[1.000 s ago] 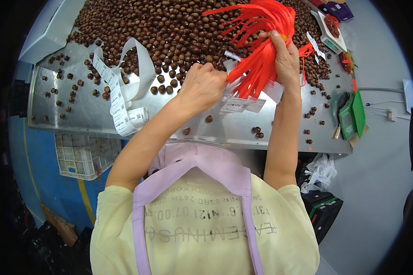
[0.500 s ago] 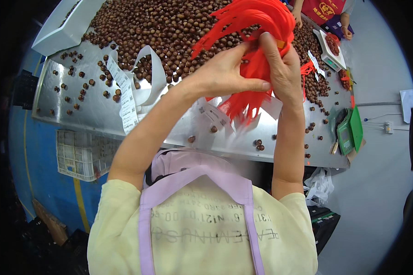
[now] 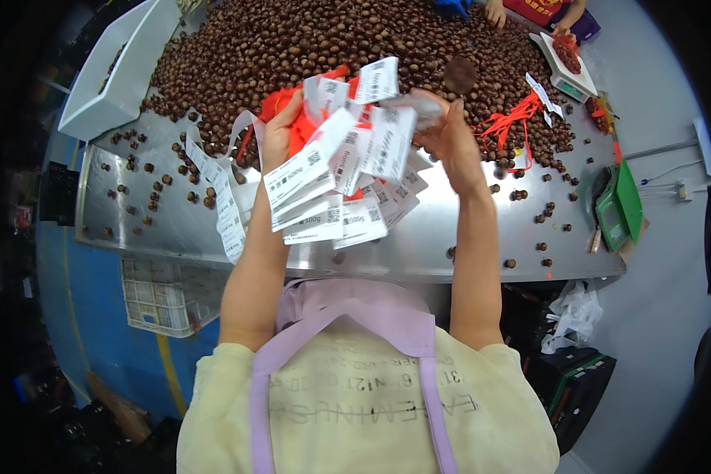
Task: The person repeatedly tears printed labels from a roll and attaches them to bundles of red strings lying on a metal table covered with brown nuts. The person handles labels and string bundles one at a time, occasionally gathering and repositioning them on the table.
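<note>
My left hand (image 3: pixel 279 136) is closed round a bundle of red mesh bags (image 3: pixel 299 130). Many white printed labels (image 3: pixel 316 162) hang off the bundle in a fan, over the near side of the steel table (image 3: pixel 419 249). To the right of the labels is my right hand (image 3: pixel 457 150), its fingers smeared by motion near a blurred greyish shape I cannot make out. Just above that hand, a dark round blur (image 3: pixel 460 77), perhaps a nut, shows against the heap of round brown nuts (image 3: pixel 253 39).
A white bin (image 3: pixel 107 107) stands at the far left. On the right are a white scale (image 3: pixel 570 79) with a filled red net bag, loose red mesh bags (image 3: pixel 513 118) and a green device (image 3: pixel 620 209). A co-worker's hand (image 3: pixel 495 13) and a blue glove (image 3: pixel 453 6) reach in at the back.
The red bundle has come down and left in my left hand, its labels now fanned toward me. My right hand has come off the bundle and is apart to the right.
</note>
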Tool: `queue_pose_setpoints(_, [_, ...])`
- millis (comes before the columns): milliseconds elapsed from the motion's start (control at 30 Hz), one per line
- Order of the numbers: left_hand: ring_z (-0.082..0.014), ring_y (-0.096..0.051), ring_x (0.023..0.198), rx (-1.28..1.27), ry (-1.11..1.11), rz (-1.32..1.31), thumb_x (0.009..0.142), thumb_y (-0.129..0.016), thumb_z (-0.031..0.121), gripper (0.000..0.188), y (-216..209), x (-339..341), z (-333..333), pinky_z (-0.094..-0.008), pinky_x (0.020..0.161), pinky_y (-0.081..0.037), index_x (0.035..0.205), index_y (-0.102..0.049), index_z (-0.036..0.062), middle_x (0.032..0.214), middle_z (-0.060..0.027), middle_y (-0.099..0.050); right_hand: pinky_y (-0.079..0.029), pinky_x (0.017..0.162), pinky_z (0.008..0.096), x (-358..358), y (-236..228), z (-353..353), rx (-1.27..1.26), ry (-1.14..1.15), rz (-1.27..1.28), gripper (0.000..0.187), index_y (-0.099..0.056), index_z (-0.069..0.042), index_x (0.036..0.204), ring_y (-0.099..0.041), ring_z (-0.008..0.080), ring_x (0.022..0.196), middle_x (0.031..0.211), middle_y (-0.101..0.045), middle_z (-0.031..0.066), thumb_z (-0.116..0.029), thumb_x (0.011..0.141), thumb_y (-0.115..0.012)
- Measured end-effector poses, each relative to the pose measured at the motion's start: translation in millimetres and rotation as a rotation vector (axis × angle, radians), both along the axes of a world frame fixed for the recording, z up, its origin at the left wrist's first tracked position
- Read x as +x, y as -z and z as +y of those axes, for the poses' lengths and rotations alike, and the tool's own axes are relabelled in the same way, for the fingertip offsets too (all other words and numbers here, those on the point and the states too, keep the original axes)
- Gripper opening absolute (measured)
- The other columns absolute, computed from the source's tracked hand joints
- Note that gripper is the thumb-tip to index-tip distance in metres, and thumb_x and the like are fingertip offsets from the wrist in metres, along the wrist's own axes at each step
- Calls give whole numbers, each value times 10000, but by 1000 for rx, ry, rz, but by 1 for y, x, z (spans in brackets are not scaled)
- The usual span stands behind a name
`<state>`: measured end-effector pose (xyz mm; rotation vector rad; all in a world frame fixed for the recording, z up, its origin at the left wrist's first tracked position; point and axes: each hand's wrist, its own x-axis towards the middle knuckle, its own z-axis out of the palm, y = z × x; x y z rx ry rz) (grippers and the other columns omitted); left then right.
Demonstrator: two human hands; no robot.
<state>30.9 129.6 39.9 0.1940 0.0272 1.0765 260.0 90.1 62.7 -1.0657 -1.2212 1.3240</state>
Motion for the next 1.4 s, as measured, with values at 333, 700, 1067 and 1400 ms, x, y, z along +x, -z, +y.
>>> queue_pose_setpoints(333, [-354,-559,1049,18,-104,162,942,-338,328,470,1,-9,-4,-498,898,-463,1259,-425,-8,1174,-210,-539,-452,918,394,-58,5,-42,-153,-218,651,656,-226,-100,1398,-467,238,1183,1339,-419,102,-554,930,-154])
queue_pose_setpoints(700, [-239,-636,800,-144,-431,814,945,-377,155,295,-21,-13,-3,-334,711,-550,1087,-535,-49,965,-144,-622,-515,741,334,-69,-2,-46,-27,-210,653,778,-111,-54,1421,-549,221,999,1307,-402,169,-551,892,-393])
queue_pose_setpoints(1067, [-214,-611,731,95,-291,300,948,-384,176,277,-23,-61,22,-318,658,-542,1036,-534,-40,885,-117,-603,-472,778,295,-83,21,-38,-56,-217,464,585,-301,-22,1350,-501,173,1053,1252,-456,106,-395,921,-439])
queue_pose_setpoints(1400, [-193,-588,668,-36,81,-99,952,-390,195,271,1,-26,23,-304,609,-536,989,-533,-32,812,-93,-587,-411,945,351,-94,2,-34,155,41,469,807,-120,-81,1416,-453,209,1170,1307,-388,127,-31,791,-628])
